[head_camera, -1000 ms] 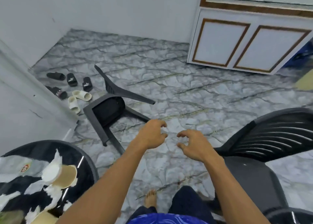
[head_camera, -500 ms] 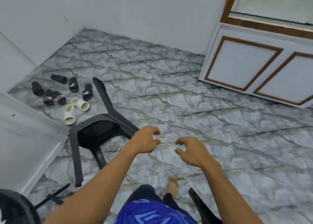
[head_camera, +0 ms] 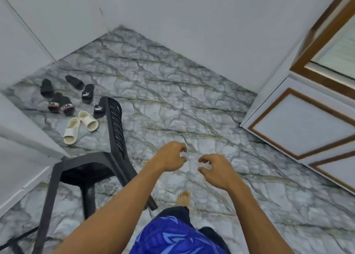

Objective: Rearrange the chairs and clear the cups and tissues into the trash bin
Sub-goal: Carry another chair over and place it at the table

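Observation:
A black plastic chair lies tipped over on the marble floor at the lower left, its slatted backrest pointing away from me and its legs toward me. My left hand hovers just right of the chair's seat, fingers curled and apart, holding nothing. My right hand floats beside it over bare floor, likewise curled and empty. Neither hand touches the chair. No cups, tissues or bin show in this view.
Several black slippers and a white pair lie beyond the chair near the left wall. A white cabinet with brown trim stands at the right. White walls meet in the far corner. My bare foot is on the floor below my hands.
My view has moved forward and left: the table with cups and the second chair have left the frame, and the fallen chair is now close below my left arm. Both hands stay empty.

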Tool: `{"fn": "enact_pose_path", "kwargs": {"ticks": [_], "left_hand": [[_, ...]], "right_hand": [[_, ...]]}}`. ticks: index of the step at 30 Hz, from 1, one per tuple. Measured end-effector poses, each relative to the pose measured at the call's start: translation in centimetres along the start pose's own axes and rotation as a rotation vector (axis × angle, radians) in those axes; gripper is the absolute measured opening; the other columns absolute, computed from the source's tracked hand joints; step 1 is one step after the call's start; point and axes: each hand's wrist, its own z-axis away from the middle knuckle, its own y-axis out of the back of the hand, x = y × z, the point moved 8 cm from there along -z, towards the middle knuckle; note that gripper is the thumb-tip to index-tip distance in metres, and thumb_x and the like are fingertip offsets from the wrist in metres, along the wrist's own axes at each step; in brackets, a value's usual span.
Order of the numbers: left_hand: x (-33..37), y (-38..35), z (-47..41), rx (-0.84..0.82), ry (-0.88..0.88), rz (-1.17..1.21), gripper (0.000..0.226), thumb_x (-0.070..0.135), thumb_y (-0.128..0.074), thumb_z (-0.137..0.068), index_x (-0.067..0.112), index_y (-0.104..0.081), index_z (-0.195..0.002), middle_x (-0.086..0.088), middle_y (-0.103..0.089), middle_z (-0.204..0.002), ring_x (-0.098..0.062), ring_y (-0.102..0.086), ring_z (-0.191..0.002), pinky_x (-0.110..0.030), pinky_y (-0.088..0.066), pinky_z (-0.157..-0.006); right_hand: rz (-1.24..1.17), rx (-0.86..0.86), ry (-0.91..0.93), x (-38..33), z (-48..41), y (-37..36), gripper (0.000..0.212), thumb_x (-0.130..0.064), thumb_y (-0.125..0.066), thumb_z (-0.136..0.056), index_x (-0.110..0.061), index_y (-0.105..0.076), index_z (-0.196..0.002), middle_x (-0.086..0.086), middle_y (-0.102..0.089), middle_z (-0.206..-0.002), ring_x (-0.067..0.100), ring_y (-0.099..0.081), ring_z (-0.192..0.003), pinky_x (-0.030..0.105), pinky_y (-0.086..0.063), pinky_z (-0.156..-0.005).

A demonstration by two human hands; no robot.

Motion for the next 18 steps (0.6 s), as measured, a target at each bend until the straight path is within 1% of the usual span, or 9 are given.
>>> {"fn": "enact_pose_path", "kwargs": {"ticks": [4, 7, 9, 12, 15, 18], "left_hand": [[0.9, 4.2, -6.2, 0.03, 0.011, 0.018, 0.038, 0.033, -0.066, -0.092, 0.019, -0.062, -0.126, -0.001, -0.06, -0.13, -0.019, -0.056, -0.117, -0.035, -0.048, -0.097], [0.1, 8.1, -10.2, 0.076, 0.055, 0.043, 0.036, 0.033, -0.067, -0.091, 0.02, -0.063, -0.124, -0.001, -0.06, -0.127, -0.019, -0.057, -0.116, -0.032, -0.048, -0.094], [-1.2, 10.7, -13.1, 0.114, 0.102, 0.058, 0.037, 0.033, -0.066, -0.091, 0.02, -0.062, -0.125, -0.001, -0.06, -0.129, -0.018, -0.056, -0.117, -0.03, -0.046, -0.095], [-3.9, 14.8, -17.5, 0.172, 0.199, 0.083, 0.038, 0.032, -0.066, -0.091, 0.019, -0.061, -0.127, -0.002, -0.06, -0.131, -0.018, -0.055, -0.119, -0.026, -0.043, -0.093], [-6.4, 19.3, -20.9, 0.263, 0.295, 0.105, 0.039, 0.034, -0.064, -0.092, 0.019, -0.06, -0.128, -0.001, -0.059, -0.131, -0.019, -0.056, -0.119, -0.033, -0.047, -0.097], [-8.9, 23.1, -22.4, 0.309, 0.415, 0.162, 0.04, 0.035, -0.066, -0.09, 0.02, -0.06, -0.127, -0.001, -0.061, -0.13, -0.02, -0.057, -0.118, -0.04, -0.05, -0.097]], "right_hand": [[0.039, 0.002, 0.057, -0.2, -7.1, 5.0, 0.033, -0.037, -0.064, -0.09, -0.026, -0.064, -0.121, -0.005, -0.064, -0.12, 0.013, -0.056, -0.111, 0.026, -0.043, -0.089], [0.04, -0.026, 0.101, -1.1, -12.9, 7.9, 0.032, -0.035, -0.065, -0.09, -0.026, -0.065, -0.12, -0.005, -0.064, -0.121, 0.012, -0.057, -0.11, 0.023, -0.041, -0.086], [0.044, -0.047, 0.16, -2.4, -17.3, 9.6, 0.032, -0.035, -0.066, -0.089, -0.025, -0.065, -0.12, -0.005, -0.064, -0.121, 0.012, -0.057, -0.11, 0.022, -0.042, -0.087], [0.049, -0.08, 0.257, -5.3, -25.1, 11.9, 0.032, -0.033, -0.067, -0.088, -0.024, -0.067, -0.119, -0.004, -0.065, -0.12, 0.014, -0.059, -0.11, 0.026, -0.046, -0.09], [0.046, -0.117, 0.375, -9.3, -32.7, 14.1, 0.032, -0.033, -0.069, -0.087, -0.023, -0.067, -0.118, -0.004, -0.066, -0.118, 0.013, -0.059, -0.108, 0.026, -0.045, -0.091], [0.09, -0.181, 0.486, -14.2, -38.3, 15.6, 0.032, -0.034, -0.067, -0.088, -0.024, -0.067, -0.118, -0.005, -0.066, -0.118, 0.014, -0.059, -0.109, 0.028, -0.046, -0.093]]}}
